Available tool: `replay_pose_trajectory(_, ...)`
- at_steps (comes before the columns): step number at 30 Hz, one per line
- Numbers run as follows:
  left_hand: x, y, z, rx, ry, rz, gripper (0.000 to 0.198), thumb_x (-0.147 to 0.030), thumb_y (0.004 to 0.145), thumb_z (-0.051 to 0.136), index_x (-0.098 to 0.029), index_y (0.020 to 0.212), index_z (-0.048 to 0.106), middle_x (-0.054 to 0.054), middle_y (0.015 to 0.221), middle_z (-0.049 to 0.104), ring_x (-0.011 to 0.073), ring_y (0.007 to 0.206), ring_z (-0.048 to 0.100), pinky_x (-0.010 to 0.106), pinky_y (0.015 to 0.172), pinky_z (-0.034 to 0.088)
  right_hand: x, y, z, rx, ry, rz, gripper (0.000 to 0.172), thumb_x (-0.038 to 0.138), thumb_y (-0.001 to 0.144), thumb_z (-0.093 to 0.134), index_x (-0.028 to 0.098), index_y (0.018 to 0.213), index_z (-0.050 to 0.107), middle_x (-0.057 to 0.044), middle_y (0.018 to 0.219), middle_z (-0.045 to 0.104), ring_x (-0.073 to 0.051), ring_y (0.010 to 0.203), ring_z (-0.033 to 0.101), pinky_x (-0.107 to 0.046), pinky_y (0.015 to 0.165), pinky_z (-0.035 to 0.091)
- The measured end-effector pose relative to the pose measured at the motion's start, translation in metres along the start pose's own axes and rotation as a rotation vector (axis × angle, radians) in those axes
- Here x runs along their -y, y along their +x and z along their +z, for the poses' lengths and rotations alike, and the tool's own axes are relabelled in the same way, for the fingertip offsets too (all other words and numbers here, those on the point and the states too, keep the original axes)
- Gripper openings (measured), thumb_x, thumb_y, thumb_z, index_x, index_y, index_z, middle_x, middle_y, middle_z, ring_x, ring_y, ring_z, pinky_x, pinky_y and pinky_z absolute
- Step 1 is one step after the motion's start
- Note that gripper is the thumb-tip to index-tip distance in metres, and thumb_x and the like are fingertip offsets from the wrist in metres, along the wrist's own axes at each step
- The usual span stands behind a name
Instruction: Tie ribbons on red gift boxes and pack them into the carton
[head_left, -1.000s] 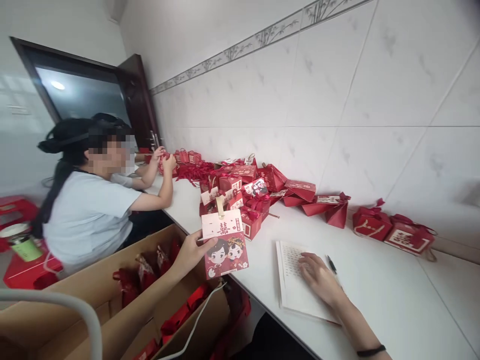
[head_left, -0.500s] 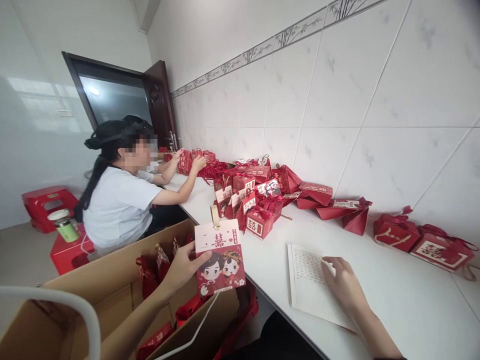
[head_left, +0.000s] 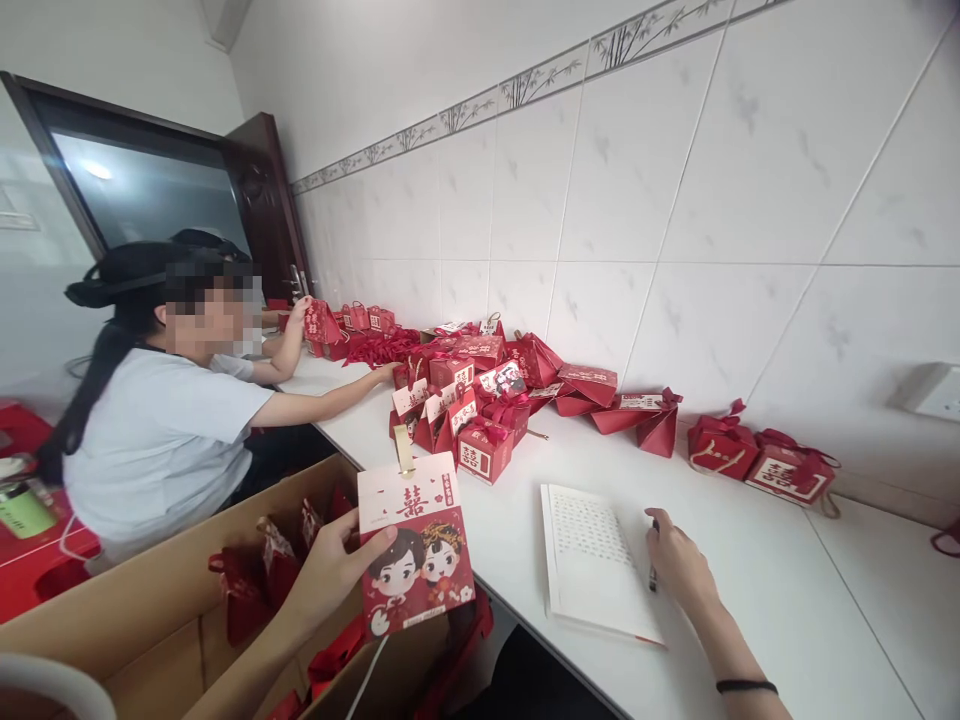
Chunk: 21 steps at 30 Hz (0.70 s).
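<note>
brown open-topped cardboard box point(head_left: 150, 585): stands beside the white smooth tabletop point(head_left: 757, 590); red tapering paper packets point(head_left: 246, 600) lean along its far wall, and more red pieces lie toward its near side.
pink-and-red printed paper gift box point(head_left: 416, 548): in front of the cardboard box's near corner, by the tabletop edge; its own contents are hidden.
its direction: long axis close to upright, slightly tilted, gold loop handle point(head_left: 405, 450) on top, front with two cartoon heads facing the camera.
left grip point(head_left: 334, 560): clamped on the gift box's left side, thumb flat on the front, the other fingers partly hidden.
right grip point(head_left: 679, 565): fingers touch the slim black pen point(head_left: 653, 578); i cannot tell whether they close around it.
white paper notebook point(head_left: 589, 560): flat on the tabletop just left of the pen, long axis running away from the person, dark handwriting on the upper page.
red ribboned gift boxes point(head_left: 486, 450): piled behind the notebook, angular, card-sided, bows of shiny ribbon.
</note>
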<state>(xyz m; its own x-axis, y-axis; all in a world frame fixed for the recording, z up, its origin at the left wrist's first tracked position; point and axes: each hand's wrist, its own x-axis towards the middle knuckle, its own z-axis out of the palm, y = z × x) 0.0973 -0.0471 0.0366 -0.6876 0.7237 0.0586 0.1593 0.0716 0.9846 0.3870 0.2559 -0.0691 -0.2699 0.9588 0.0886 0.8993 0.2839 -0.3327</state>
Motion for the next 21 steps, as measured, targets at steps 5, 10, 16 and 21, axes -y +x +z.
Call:
replay_pose_trajectory(5,-0.002,-0.003,0.011,0.044,0.049,0.034,0.045,-0.05,0.064,0.071,-0.013,0.091,0.067,0.01,0.093,0.074,0.028,0.082,0.07,0.034,0.07,0.058,0.005,-0.003,-0.002,0.007,-0.012,-0.023,0.035,0.019,0.088,0.033,0.013,0.108,0.061,-0.017,0.096,0.064,-0.031,0.09,0.064,-0.036,0.071,0.048)
replay_pose_trajectory(10,-0.003,-0.004,0.018,0.06,0.049,0.065,0.041,-0.046,0.067,0.069,-0.013,0.092,0.067,0.01,0.096,0.074,0.0278,0.085,0.069,0.035,0.073,0.057,0.004,-0.004,0.002,0.022,0.036,-0.02,0.034,0.017,0.084,0.036,0.013,0.105,0.063,-0.016,0.082,0.066,-0.033,0.079,0.065,-0.04,0.066,0.047)
replay_pose_trajectory(16,-0.001,-0.009,0.017,0.059,0.05,0.057,0.039,-0.042,0.07,0.068,-0.013,0.094,0.066,0.01,0.097,0.074,0.0273,0.086,0.069,0.034,0.072,0.058,-0.001,0.001,-0.011,-0.067,0.262,-0.004,0.041,0.024,0.08,0.026,0.014,0.093,0.064,-0.012,0.068,0.066,-0.03,0.073,0.066,-0.04,0.065,0.051)
replay_pose_trajectory(21,0.0,-0.009,0.016,0.062,0.049,0.056,0.037,-0.04,0.07,0.068,-0.013,0.095,0.067,0.009,0.098,0.074,0.0272,0.086,0.069,0.034,0.073,0.058,0.018,-0.004,-0.001,-0.026,0.708,-0.16,0.038,0.034,0.073,0.032,0.017,0.098,0.055,-0.013,0.096,0.07,-0.027,0.092,0.067,-0.037,0.08,0.053)
